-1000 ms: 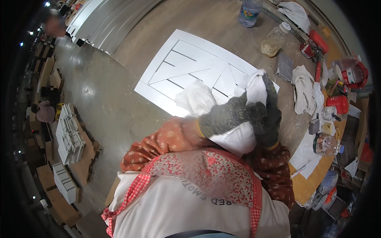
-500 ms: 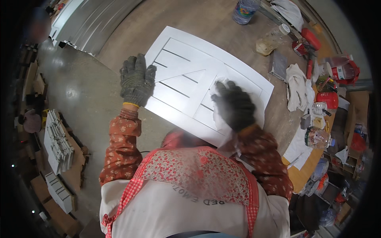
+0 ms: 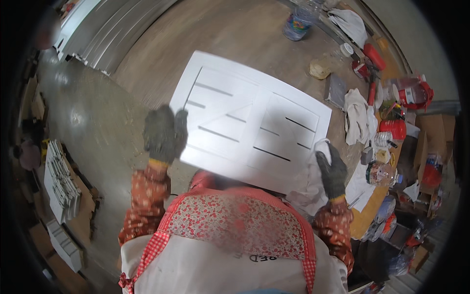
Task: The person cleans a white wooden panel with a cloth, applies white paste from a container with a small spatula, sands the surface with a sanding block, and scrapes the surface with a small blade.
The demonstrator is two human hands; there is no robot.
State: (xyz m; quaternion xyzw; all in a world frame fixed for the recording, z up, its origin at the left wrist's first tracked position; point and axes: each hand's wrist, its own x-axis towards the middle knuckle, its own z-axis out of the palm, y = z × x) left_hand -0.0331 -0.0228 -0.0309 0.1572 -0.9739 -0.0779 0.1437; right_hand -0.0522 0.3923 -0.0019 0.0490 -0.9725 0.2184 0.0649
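Observation:
A white rectangular panel (image 3: 223, 115) with several dark narrow slots and thin grooves lies aslant in front of me. My left hand (image 3: 165, 134), in a dark grey knit glove, is closed at the panel's left edge, its fingers partly blurred. At the right edge, my right hand (image 3: 333, 169) wears a similar glove and holds a white cloth (image 3: 313, 188). That cloth is bunched between fingers and thumb and hangs down over the panel's near right corner.
Beneath the panel is a brown worktable (image 3: 235, 34). Along its right side stand a clear jar (image 3: 320, 68), a grey block (image 3: 335, 90), a crumpled pale cloth (image 3: 356, 115) and several bottles. Long white metal profiles (image 3: 110, 34) lie far left; stacked white slats (image 3: 61, 183) sit lower left.
My right hand has moved off the panel's face to its right edge, taking the cloth along. The panel and my left hand have shifted slightly toward me.

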